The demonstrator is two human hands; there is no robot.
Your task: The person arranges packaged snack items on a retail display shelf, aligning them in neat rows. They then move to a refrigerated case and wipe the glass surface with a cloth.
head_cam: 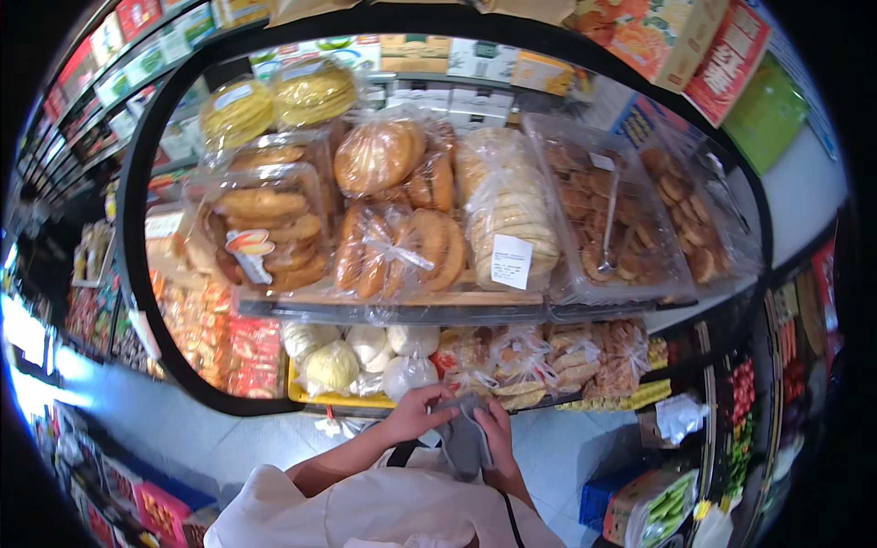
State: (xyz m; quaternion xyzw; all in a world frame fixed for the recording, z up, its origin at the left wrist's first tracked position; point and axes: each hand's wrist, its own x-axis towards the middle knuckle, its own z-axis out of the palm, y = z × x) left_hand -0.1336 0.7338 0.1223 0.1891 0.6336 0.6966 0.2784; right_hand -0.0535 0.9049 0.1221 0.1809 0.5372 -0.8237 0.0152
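Observation:
Close in front of my white top, both hands hold a grey cloth (463, 438) that hangs down from my fingers. My left hand (419, 412) pinches its upper left edge between thumb and fingers. On its other side my right hand (496, 428) grips the upper right edge. Just beyond my hands is the low front of a bread display, with bagged white buns (410, 375) in a yellow tray (296, 390) and bagged baked goods (524, 353) beside them. What the cloth is exactly, I cannot tell.
A black-framed display case (130, 226) surrounds the upper shelf. On it stand bagged bread rings (397, 253), a bag of flat breads (510, 198) and a plastic bin of cookies (610, 212) with metal tongs (610, 219). Crates of vegetables (661, 507) stand on the tiled floor (548, 452) at right.

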